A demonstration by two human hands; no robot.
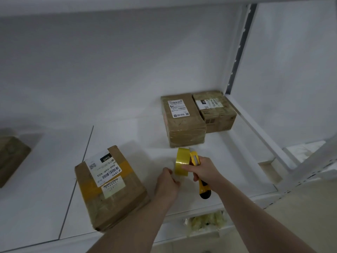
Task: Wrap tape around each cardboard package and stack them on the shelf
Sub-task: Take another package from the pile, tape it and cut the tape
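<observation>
We saw both hands working above the white shelf, between the boxes. The right hand gripped two things at once: its fingers curled round a yellow utility knife, whose black end pointed down toward us, while its thumb and fingertips pinched the roll of yellow tape, which stood on edge just left of the knife. The left hand sat just below and to the left of the roll, fingers curled and pinched together near the roll's lower edge; we took it to be holding the clear loose end of the tape, though the strip itself was too faint to make out.

The nearest box lay flat on the shelf to the left of the left hand, close but apart from it, with white labels on top and a band of yellow tape across its width. Farther back, beyond the roll, two more boxes stood touching side by side near the right rear corner: a larger one with a white label, and a smaller one against its right side. Another box showed partly at the far left edge. Under the shelf front, a wad of crumpled tape was visible.
</observation>
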